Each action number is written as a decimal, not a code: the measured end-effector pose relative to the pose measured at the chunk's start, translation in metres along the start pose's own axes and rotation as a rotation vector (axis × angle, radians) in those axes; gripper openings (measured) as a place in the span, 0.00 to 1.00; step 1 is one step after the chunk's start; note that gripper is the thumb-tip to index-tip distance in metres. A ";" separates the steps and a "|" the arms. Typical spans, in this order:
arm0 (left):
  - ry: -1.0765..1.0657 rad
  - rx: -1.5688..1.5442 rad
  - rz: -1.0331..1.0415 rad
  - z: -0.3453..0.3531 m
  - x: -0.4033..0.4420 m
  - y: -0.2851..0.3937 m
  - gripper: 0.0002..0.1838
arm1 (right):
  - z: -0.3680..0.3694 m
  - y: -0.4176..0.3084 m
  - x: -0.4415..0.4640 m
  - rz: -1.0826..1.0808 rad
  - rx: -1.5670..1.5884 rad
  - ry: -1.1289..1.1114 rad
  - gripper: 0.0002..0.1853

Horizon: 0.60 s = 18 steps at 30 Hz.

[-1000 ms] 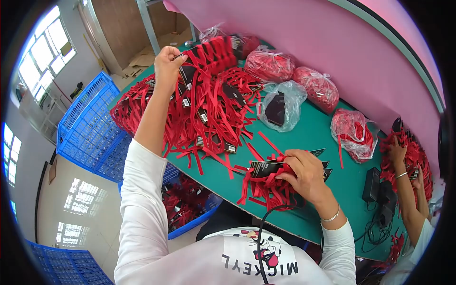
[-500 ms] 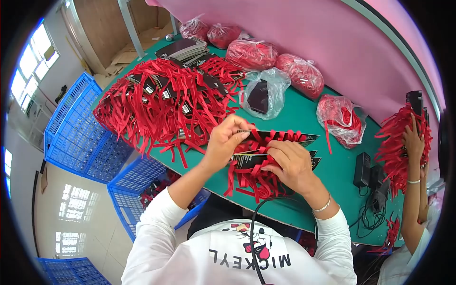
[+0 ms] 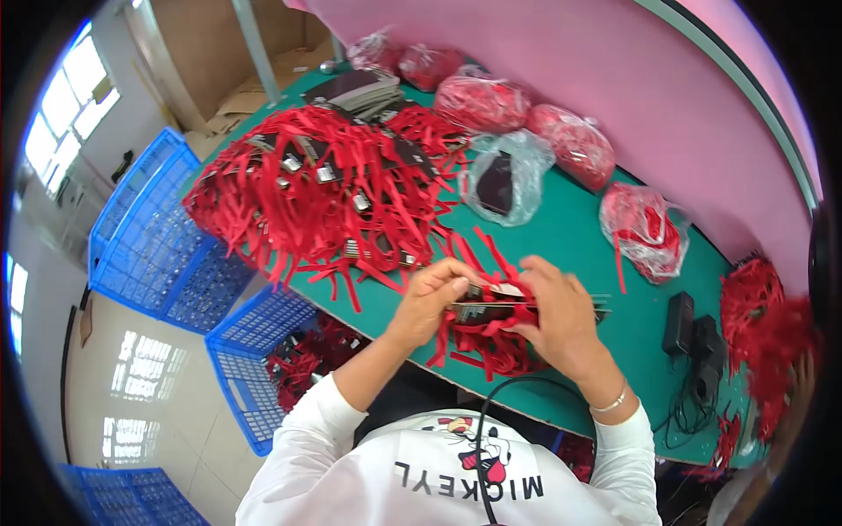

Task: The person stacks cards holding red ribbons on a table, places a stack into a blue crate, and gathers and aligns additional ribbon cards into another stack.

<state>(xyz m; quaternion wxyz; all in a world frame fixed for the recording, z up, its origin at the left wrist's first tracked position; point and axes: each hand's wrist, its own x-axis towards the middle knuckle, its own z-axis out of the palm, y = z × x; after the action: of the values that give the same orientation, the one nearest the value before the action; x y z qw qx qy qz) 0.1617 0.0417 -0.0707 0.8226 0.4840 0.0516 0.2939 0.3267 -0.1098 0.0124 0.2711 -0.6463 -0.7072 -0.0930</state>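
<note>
Several black cards with red ribbons (image 3: 491, 312) are stacked between my two hands at the table's front edge. My left hand (image 3: 431, 300) is closed on the stack's left end, thumb and fingers pinching the card edges. Around the right part of the stack, my right hand (image 3: 566, 317) is closed with its thumb on the near side and its slightly blurred fingers on the far side. Red ribbons (image 3: 504, 351) hang below the cards over the green table (image 3: 553, 232). To the left lies a large heap of similar ribboned cards (image 3: 307, 193).
Clear bags of red ribbon (image 3: 574, 145) line the pink wall. An open plastic bag (image 3: 517, 180) holds something dark. Blue crates (image 3: 149, 237) stand left. A power adapter (image 3: 677, 324) with cables lies right. A co-worker's blurred hand (image 3: 802, 377) is beside red ribbons.
The cards that were spread apart now lie closer together. My right hand has shifted slightly right and changed its hold. The co-worker's ribbon bundle has moved down, and the whole view has shifted slightly.
</note>
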 end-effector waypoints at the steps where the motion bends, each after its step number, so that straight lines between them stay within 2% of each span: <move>1: -0.022 -0.016 -0.039 -0.002 -0.002 0.000 0.11 | 0.000 0.001 0.001 -0.002 0.003 -0.046 0.36; 2: -0.015 -0.012 -0.012 0.001 -0.001 0.000 0.13 | -0.002 0.002 0.001 -0.002 0.002 -0.093 0.37; 3: 0.010 0.140 0.067 -0.002 -0.003 0.008 0.13 | -0.004 0.003 0.002 0.000 -0.003 -0.140 0.38; 5: 0.052 0.446 0.219 -0.012 0.003 0.029 0.14 | -0.004 0.006 0.006 -0.075 -0.062 -0.119 0.31; 6: 0.126 0.630 0.383 -0.024 0.008 0.053 0.14 | -0.005 0.009 0.007 -0.083 -0.055 -0.123 0.29; 8: 0.613 1.020 0.518 -0.050 0.015 0.110 0.08 | -0.004 0.009 0.007 -0.088 -0.044 -0.115 0.26; 9: 0.767 1.134 0.565 -0.063 0.019 0.141 0.06 | -0.003 0.008 0.007 -0.084 -0.041 -0.103 0.24; 10: 0.775 1.395 0.741 -0.090 0.026 0.164 0.09 | -0.003 0.007 0.007 -0.080 -0.038 -0.092 0.23; 12: 0.689 1.898 0.828 -0.119 0.032 0.197 0.18 | -0.003 0.007 0.006 -0.095 -0.029 -0.073 0.23; 15: 0.656 1.977 0.508 -0.143 0.039 0.207 0.17 | -0.002 0.008 0.005 -0.096 -0.036 -0.069 0.23; 16: 0.778 1.868 0.262 -0.139 0.043 0.204 0.12 | -0.002 0.008 0.005 -0.093 -0.040 -0.074 0.23; 18: 0.882 1.831 0.007 -0.134 0.056 0.198 0.12 | -0.002 0.009 0.005 -0.103 -0.040 -0.068 0.23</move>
<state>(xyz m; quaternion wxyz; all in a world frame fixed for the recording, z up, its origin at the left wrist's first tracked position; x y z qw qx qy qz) 0.0723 0.2451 0.0339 0.0425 0.7766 0.5543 0.2962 0.3362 -0.1047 0.0146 0.2288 -0.6173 -0.7463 -0.0987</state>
